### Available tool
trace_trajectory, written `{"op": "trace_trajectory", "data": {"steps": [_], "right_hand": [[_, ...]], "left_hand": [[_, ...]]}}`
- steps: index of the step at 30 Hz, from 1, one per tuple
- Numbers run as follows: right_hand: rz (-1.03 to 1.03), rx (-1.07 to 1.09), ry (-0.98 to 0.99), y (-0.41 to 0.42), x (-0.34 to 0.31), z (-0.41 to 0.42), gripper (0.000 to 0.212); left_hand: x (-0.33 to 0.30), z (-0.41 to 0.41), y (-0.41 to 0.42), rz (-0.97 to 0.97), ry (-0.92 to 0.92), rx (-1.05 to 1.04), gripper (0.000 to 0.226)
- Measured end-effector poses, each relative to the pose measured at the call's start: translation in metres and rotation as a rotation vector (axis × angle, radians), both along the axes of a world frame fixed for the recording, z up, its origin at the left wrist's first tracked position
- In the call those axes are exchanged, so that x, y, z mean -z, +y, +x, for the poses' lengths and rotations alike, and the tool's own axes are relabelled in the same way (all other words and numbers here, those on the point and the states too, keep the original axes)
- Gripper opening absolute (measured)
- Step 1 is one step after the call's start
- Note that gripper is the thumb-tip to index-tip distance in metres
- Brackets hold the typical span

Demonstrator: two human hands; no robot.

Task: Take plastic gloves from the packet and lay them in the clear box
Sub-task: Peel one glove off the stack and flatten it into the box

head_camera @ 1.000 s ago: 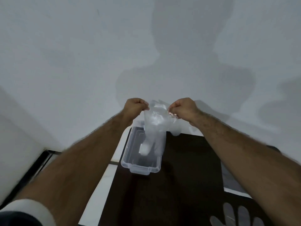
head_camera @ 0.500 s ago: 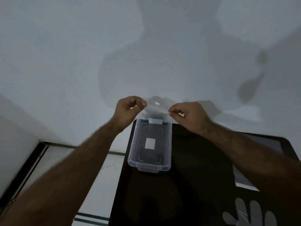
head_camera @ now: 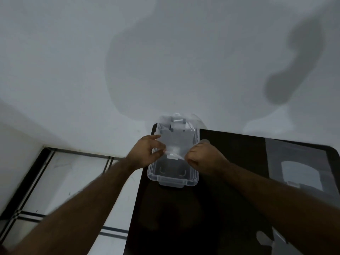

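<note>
A clear plastic box (head_camera: 156, 178) stands open at the far left corner of a dark table (head_camera: 220, 208). A thin see-through plastic glove (head_camera: 177, 137) is stretched over the box, its far end hanging past the back rim. My left hand (head_camera: 147, 153) pinches the glove's near left edge over the box's left wall. At the near right edge, my right hand (head_camera: 202, 159) grips the glove with curled fingers. The packet with a printed glove shape (head_camera: 270, 242) lies at the table's near right, partly cut off by the frame.
A clear lid or sheet (head_camera: 301, 168) lies on the right side of the table. A white wall (head_camera: 128, 70) rises directly behind the box. White floor tiles with dark lines (head_camera: 60, 181) lie left of the table edge.
Both hands have come down and toward me, from above the box's far end to over its middle, bringing the glove from hanging upright to spread flat across the box.
</note>
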State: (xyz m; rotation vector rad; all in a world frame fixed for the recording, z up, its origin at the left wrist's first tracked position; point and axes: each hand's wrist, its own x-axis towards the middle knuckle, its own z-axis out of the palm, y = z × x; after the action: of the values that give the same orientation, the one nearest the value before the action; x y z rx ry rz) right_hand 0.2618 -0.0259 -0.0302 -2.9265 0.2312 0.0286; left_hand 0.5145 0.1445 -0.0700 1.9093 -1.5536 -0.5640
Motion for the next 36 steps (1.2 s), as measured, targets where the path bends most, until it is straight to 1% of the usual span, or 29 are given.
{"op": "trace_trajectory", "data": {"steps": [3, 7, 9, 11, 13, 17, 21, 24, 27, 28, 30, 32, 34, 36], "right_hand": [[-0.061, -0.007, 0.156, 0.006, 0.010, 0.006, 0.033], [-0.080, -0.080, 0.395, 0.018, 0.010, 0.018, 0.021], [-0.105, -0.121, 0.485, 0.023, 0.014, 0.022, 0.021], [-0.105, -0.141, 0.534, 0.025, 0.018, 0.027, 0.025], [-0.072, -0.165, 0.585, 0.023, 0.019, 0.031, 0.028], [-0.024, -0.263, 0.687, 0.016, 0.021, 0.038, 0.030], [0.016, -0.280, 0.790, 0.010, 0.017, 0.048, 0.032], [0.028, -0.244, 0.808, 0.006, 0.016, 0.056, 0.033], [-0.022, -0.227, 0.719, 0.005, 0.015, 0.062, 0.028], [-0.067, -0.229, 0.672, 0.005, 0.017, 0.064, 0.026], [-0.178, -0.238, 0.614, 0.006, 0.020, 0.069, 0.031], [-0.258, -0.213, 0.631, 0.008, 0.021, 0.074, 0.039], [-0.305, -0.156, 0.680, 0.011, 0.021, 0.078, 0.045], [-0.323, -0.108, 0.693, 0.011, 0.024, 0.080, 0.048]], "left_hand": [[0.007, 0.001, 0.000, 0.106, -0.147, 0.092, 0.020], [0.007, 0.002, -0.007, 0.215, -0.366, 0.285, 0.023], [0.005, 0.001, -0.011, 0.269, -0.485, 0.372, 0.023], [0.004, 0.002, -0.015, 0.294, -0.573, 0.428, 0.021], [0.003, 0.002, -0.017, 0.342, -0.625, 0.466, 0.020], [0.001, -0.001, -0.023, 0.476, -0.704, 0.567, 0.025], [-0.012, -0.010, -0.032, 0.606, -0.719, 0.636, 0.032], [-0.008, -0.012, -0.030, 0.672, -0.723, 0.664, 0.051], [0.003, -0.007, -0.022, 0.652, -0.741, 0.703, 0.068], [0.004, -0.006, -0.021, 0.639, -0.753, 0.702, 0.071], [0.002, -0.005, -0.019, 0.587, -0.759, 0.691, 0.075], [-0.003, -0.008, -0.020, 0.561, -0.736, 0.685, 0.074], [-0.006, -0.015, -0.021, 0.593, -0.715, 0.688, 0.074], [-0.010, -0.023, -0.021, 0.629, -0.750, 0.712, 0.084]]}}
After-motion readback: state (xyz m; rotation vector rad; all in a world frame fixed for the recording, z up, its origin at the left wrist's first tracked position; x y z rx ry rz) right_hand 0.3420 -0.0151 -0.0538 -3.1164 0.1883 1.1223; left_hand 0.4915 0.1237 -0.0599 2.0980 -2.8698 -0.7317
